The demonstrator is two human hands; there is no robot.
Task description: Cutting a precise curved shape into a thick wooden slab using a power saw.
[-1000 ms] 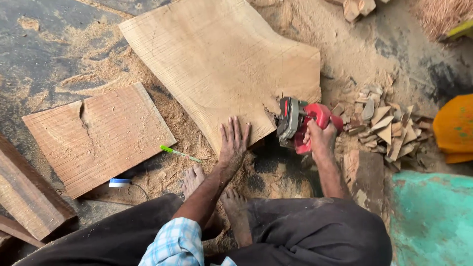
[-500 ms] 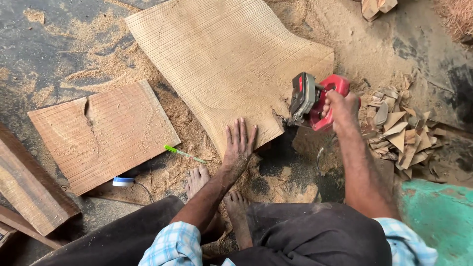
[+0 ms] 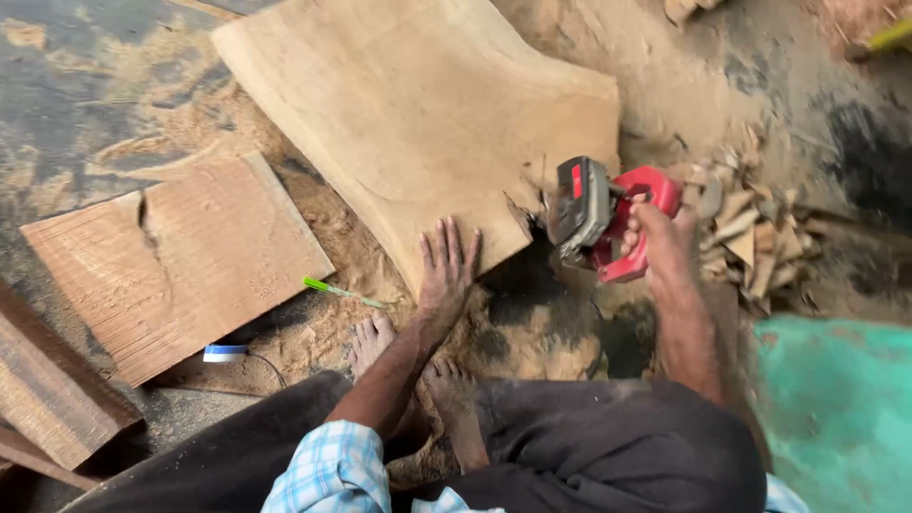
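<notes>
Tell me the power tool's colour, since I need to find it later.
The power tool in the right hand is red with a grey-black body, seen in the head view.

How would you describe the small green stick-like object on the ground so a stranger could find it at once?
Start at the big pale wooden slab that the left hand presses. Left of that hand, on the sawdust beside the smaller reddish board, lies the green pen-like stick. It is the only bright green, thin thing among browns.

Wood scraps (image 3: 746, 233) crowd the right; sawdust floor (image 3: 541, 323) between hands lies open.
</notes>
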